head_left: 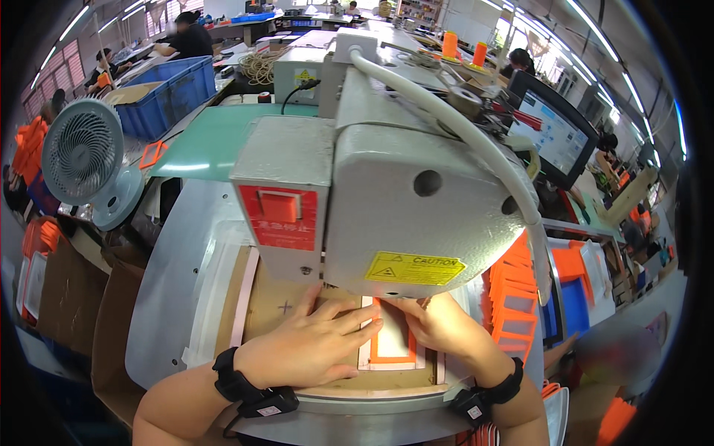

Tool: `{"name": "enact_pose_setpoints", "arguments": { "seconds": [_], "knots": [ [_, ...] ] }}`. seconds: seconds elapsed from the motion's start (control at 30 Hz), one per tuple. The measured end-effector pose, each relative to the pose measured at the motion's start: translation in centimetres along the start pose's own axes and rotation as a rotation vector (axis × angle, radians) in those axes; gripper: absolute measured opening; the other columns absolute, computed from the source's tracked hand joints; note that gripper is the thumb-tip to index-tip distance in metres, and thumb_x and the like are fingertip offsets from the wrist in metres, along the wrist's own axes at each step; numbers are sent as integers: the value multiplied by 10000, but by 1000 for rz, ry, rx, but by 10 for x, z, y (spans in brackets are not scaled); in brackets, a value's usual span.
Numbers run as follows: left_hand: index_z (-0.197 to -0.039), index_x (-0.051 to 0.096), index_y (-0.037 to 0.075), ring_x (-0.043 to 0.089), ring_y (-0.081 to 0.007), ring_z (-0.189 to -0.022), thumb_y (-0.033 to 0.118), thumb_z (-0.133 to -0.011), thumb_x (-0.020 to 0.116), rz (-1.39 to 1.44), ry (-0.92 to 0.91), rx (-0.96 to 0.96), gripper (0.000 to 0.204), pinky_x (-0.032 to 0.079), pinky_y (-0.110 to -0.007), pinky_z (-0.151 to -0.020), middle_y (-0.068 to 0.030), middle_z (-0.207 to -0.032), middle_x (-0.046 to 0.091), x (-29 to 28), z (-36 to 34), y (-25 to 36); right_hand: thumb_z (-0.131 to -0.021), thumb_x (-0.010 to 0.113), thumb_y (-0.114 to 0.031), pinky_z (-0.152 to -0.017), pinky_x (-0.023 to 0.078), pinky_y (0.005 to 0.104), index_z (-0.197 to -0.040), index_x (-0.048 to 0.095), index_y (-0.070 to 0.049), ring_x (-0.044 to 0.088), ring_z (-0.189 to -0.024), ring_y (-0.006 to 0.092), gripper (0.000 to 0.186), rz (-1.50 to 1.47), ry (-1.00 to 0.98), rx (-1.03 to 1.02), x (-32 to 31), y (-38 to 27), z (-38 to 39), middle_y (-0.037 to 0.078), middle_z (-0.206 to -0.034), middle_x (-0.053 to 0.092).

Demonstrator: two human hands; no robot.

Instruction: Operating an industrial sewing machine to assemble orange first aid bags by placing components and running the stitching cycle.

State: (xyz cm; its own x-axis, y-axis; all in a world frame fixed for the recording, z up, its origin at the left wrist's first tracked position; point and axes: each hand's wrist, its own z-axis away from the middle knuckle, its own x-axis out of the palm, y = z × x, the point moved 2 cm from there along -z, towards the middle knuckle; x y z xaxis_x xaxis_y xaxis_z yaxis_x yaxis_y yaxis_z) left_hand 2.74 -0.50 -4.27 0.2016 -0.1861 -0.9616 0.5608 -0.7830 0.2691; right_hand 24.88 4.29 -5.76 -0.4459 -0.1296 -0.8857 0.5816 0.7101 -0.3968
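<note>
Yellow warning label [416,268] on the grey machine head [387,201], red panel [286,236] with printed characters on the adjoining box [286,152]

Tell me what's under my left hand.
Tan board shows around the left hand, which overlaps the left edge of the orange frame. Whatever the hand covers can't be seen.

The left forearm [178,407] comes in from the lower left and slants up and inward to the left hand [301,346], which lies palm down with its back showing, the fingers [357,321] spread apart and reaching forward and to the right, and the thumb [336,374] stretched out on the side nearer the body. The right forearm [525,418] rises from the lower right, leaning inward, and the right hand [445,323] is angled forward and to the left, its fingers drawn together and partly hidden from view, close beside the left fingertips without touching them.
</note>
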Motion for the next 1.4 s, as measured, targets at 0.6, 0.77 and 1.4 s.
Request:
{"name": "enact_pose_setpoints", "arguments": {
  "seconds": [0.6, 0.77, 1.4],
  "knots": [
    [-1482, 452, 218, 408, -341, -1338, 417, -919, 629, -14, -75, -29, 623, 206, -695, -1123, -102, -1586, 312, -2, 1, 5, -659, 631, 56, -922, 505, 400, -966, 766, -37, 645, -1046, 341, 348, -10, -25, 94, -41, 22, 12, 141, -1060, 717],
    [-1449, 495, 254, 412, -361, -1322, 388, -914, 642, -15, -70, -43, 572, 228, -708, -1104, -116, -1568, 331, -3, -1, 9, -705, 683, -82, -846, 484, 408, -845, 732, -13, 639, -932, 330, 164, 405, -1, -80, -35, -2, 8, 112, -869, 691],
    [-1271, 669, 199, 453, -366, -1312, 215, -786, 718, -140, -7, 16, 488, 290, -647, -1094, -174, -1354, 523, -14, -5, 37, -634, 835, -374, -897, 482, 424, -1197, 608, 89, 512, -1167, 293, 764, 439, -461, 187, -40, -31, 12, 153, -1190, 519]
  ]
}}
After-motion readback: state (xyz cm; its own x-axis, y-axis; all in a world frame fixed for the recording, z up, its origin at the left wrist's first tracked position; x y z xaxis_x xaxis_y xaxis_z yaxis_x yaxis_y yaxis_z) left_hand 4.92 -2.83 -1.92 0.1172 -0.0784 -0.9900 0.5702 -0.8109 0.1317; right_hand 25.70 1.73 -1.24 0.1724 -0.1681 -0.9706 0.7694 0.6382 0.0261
